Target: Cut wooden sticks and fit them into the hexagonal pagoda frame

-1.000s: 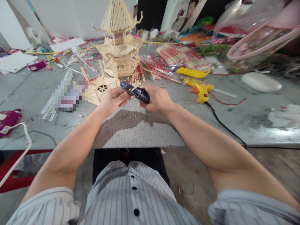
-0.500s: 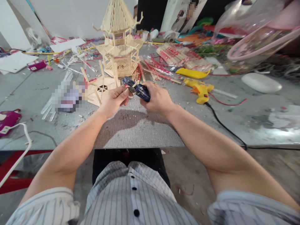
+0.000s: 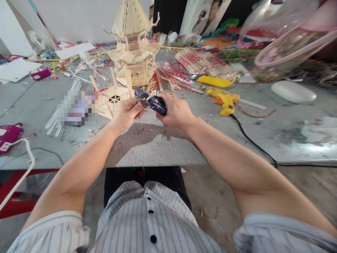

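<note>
My right hand (image 3: 177, 109) is wrapped round a dark blue hand cutter (image 3: 160, 105) with a grey metal blade. Beside the blade, the fingers of my left hand (image 3: 128, 111) are pinched together on a thin wooden stick (image 3: 151, 95); its pale end shows past the cutter, while the rest is hidden by fingers and tool. Just behind my left hand lies a hexagonal wooden stick base (image 3: 104, 102) with several upright posts. A tiered wooden stick pagoda (image 3: 134, 58) stands further back.
On the right lie a yellow glue gun (image 3: 225, 102) with a black cord, a yellow serrated tool (image 3: 216, 81) and a white oval object (image 3: 293, 92). Packs of sticks (image 3: 193, 60) are behind. Clear glue sticks (image 3: 56, 121) and a purple box (image 3: 9, 137) are at left.
Both hands and the cutter have shifted very slightly left. The grip of each hand looks the same.
</note>
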Action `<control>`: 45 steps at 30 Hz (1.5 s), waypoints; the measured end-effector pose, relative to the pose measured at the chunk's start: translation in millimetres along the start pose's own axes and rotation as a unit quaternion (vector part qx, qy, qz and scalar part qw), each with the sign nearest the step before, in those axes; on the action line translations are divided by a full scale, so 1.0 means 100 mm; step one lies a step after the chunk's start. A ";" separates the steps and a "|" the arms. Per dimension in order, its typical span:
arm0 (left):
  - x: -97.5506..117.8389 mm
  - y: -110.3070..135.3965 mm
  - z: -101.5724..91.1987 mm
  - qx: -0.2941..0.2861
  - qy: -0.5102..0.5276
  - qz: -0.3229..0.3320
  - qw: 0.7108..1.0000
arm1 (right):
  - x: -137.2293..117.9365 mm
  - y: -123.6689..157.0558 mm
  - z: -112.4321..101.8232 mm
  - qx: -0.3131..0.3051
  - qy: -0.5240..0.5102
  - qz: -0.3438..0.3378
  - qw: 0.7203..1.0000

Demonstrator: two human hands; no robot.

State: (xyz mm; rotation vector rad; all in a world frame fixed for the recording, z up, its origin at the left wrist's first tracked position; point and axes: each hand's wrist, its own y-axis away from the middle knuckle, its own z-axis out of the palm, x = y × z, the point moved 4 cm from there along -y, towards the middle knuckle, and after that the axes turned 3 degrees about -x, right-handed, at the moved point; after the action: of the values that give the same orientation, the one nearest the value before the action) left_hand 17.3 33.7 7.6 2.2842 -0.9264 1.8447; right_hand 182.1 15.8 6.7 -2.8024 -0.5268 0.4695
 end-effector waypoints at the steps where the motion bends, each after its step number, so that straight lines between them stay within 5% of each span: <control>1: 0.00 0.00 0.00 0.000 0.000 -0.001 1.000 | 0.00 0.00 0.00 0.002 0.001 0.000 1.000; 17: -0.01 0.00 -0.01 0.012 -0.017 0.000 1.000 | 0.01 0.00 0.02 0.009 0.015 0.019 1.000; 35: 0.01 -0.01 -0.04 0.081 -0.097 -0.065 0.990 | -0.14 -0.07 -0.19 -0.159 0.008 0.112 0.981; 40: 0.01 -0.01 0.03 0.022 -0.236 -0.124 0.964 | -0.14 0.03 -0.14 -0.286 -0.100 0.206 0.931; 45: -0.03 0.01 0.09 -0.055 -0.462 -0.144 0.873 | -0.10 0.16 0.08 -0.362 -0.258 0.290 0.848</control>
State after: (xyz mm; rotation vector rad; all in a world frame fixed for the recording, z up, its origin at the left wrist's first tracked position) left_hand 24.6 30.1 1.5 3.0046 -0.6328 0.4958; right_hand 175.2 -1.6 -2.5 -3.5394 0.1409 1.4446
